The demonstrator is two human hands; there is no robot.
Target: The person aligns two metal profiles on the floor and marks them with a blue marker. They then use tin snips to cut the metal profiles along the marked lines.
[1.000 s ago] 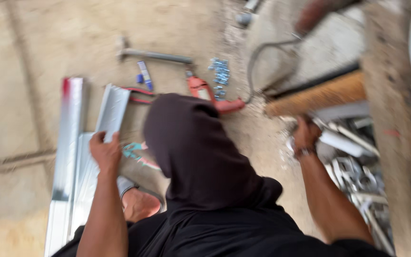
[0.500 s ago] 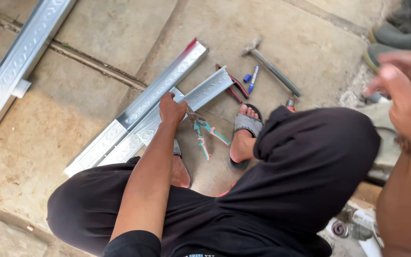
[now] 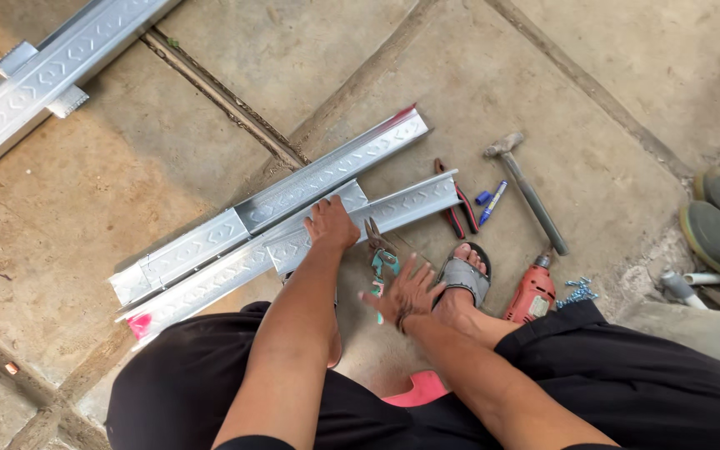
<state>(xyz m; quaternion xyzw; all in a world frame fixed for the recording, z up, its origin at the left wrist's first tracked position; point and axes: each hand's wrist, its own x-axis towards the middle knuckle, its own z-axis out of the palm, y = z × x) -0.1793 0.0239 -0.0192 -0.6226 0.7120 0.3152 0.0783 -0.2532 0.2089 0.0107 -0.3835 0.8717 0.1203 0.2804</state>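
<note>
The left hand [image 3: 332,225] is laid flat on the near metal channel [image 3: 293,246] at the centre of the frame, its fingers pressed together on the ribbed top and nothing pinched. This channel lies on the concrete floor [image 3: 543,75] with its long axis running from lower left to upper right; a red-painted mark is seen on its lower-left end. A second metal channel [image 3: 277,200] is laid just beside and parallel to it, a red tip showing at its upper-right end.

The right hand [image 3: 406,292] is held just right of centre, fingers spread, over the teal-handled snips [image 3: 381,254], whose jaws point towards the near channel; whether the handles are touched cannot be told.

To the right are seen red-handled snips [image 3: 453,200], a blue marker [image 3: 492,202], a hammer [image 3: 527,190] with its head towards the top of the frame, a red drill [image 3: 532,293] and a small heap of blue-grey screws [image 3: 577,292]. A sandalled foot [image 3: 464,275] is planted beside the right hand. A third channel [image 3: 52,75] crosses the upper left corner.
</note>
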